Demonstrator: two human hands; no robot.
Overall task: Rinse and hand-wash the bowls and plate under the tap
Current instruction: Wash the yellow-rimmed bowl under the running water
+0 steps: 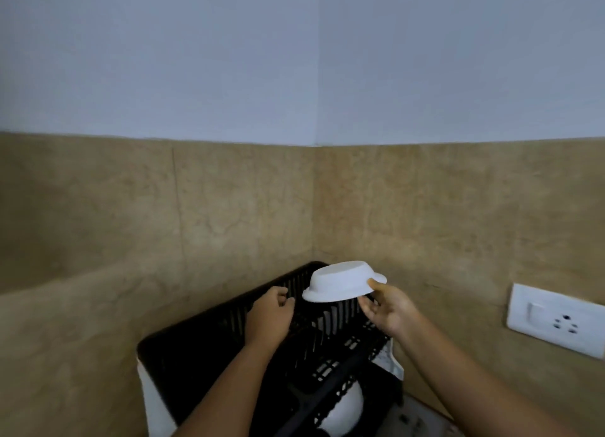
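Hands first: right hand (389, 309) pinches the bowl (340, 281) by its rim, thumb on top and fingers tucked under. Left hand (271, 315) has loosely curled fingers and nothing in it that I can make out. It's right by the rack (183, 364) wall, but I can't tell if it's actually touching.

The bowl is upside down, base up, and sits between the two hands, a bit beyond them. It's tilted: the rim drops toward the left hand and rides higher at the right thumb. The free edge of the rim is just beside the left fingertips, so that hand is the nearer one if a second grip is wanted.

What matters next is that the rack lies straight below both hands, its long side running away from the body toward the wall corner. The bowl hangs over the far end, apart from the slats. Down at the near end, under the right forearm, there's another white dish (343, 410) already sitting in the rack.

No tap or sink in view, so my guess is this bowl is either going into the rack or coming out of it. Either way it's basically an up-or-down move from here. Watch that one-sided pinch, since a wet rim could slip.
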